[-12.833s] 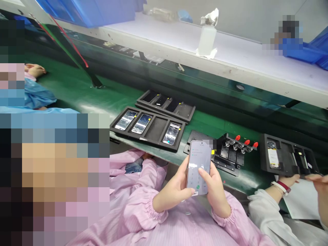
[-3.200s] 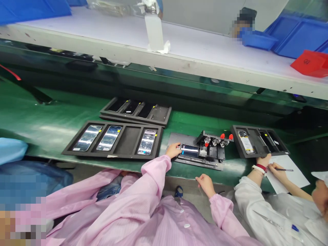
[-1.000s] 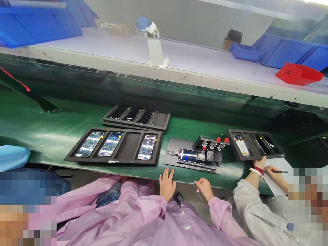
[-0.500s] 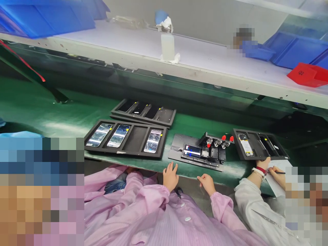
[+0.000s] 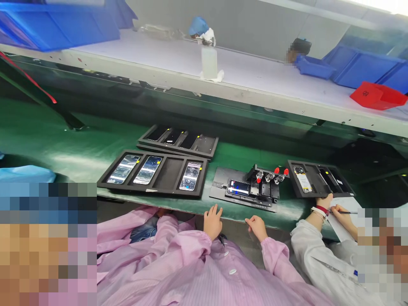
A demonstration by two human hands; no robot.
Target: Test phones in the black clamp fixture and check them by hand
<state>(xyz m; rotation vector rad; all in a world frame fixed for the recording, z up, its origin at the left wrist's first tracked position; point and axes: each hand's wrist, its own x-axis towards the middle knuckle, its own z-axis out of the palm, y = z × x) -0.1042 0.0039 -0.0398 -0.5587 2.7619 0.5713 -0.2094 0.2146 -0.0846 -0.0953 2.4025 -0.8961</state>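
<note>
Resting my left hand (image 5: 213,222) and right hand (image 5: 256,227) at belt edge (image 5: 178,203), fingers loosely open, holding nothing; phone (image 5: 238,187) sitting in fixture (image 5: 223,189) beyond.

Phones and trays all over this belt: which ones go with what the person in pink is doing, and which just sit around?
In hand:
left hand
right hand
fixture
phone in it

Lying about:
near tray
far tray
right tray
bottle
red bin

Just beyond the empty left hand (image 5: 213,221) and right hand (image 5: 257,227), the fixture plate (image 5: 219,187) looks matt black, the phone (image 5: 238,187) in it glossy glass. The belt (image 5: 79,144) is smooth green with sheen; the sleeves (image 5: 191,250) are soft pink cloth.
</note>
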